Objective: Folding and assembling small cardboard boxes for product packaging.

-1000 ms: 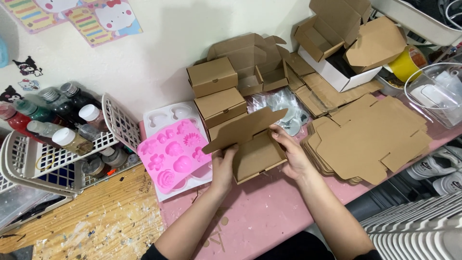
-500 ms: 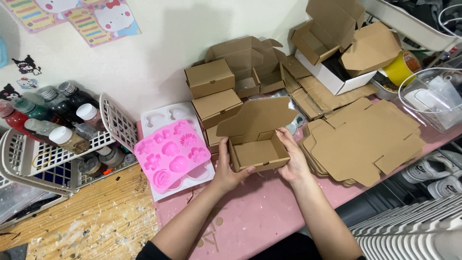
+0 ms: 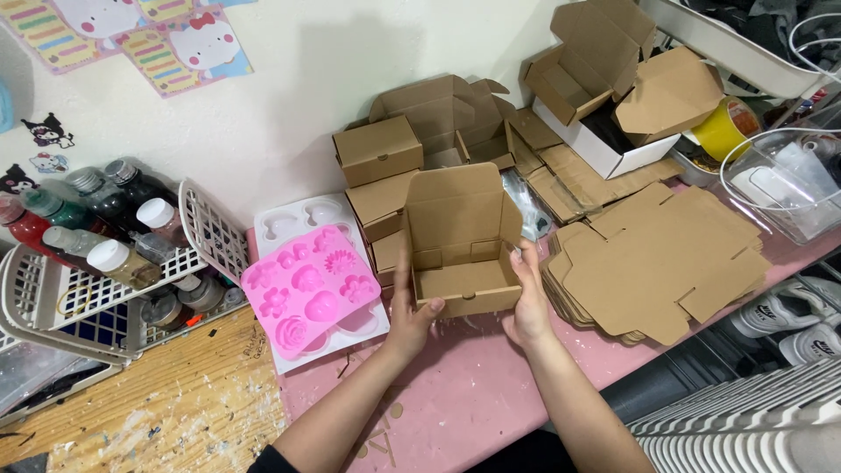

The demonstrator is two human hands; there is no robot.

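I have the small cardboard box (image 3: pixel 464 254) pressed between my two hands above the pink worktop (image 3: pixel 473 394): my left hand (image 3: pixel 410 314) closes its grip on the left wall at nine o'clock, and my right hand (image 3: pixel 528 302) clamps the right wall at three o'clock. The box sits upright, its open mouth facing up, its lid standing toward twelve o'clock, its long axis running from nine to three. A pink silicone mould (image 3: pixel 307 293) lies near at nine o'clock; a stack of flat cardboard blanks (image 3: pixel 657 263) lies at three.
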